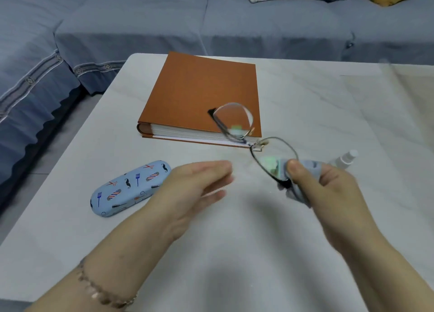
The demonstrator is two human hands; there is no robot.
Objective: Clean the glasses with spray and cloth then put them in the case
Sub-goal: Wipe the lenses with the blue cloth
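My right hand pinches one lens of the thin dark-framed glasses through a pale blue cloth, holding them up over the table. The other lens sticks out up and to the left, over the book. My left hand hovers open and blurred to the left of the glasses, apart from them, holding nothing. The light blue case with barber prints lies shut on the table at the left, just beyond my left hand. A small white spray bottle lies behind my right hand, partly hidden.
A thick orange-brown book lies on the pale marbled table, behind the glasses. A blue-grey sofa with cushions runs along the far and left sides. The table's left edge drops to the floor.
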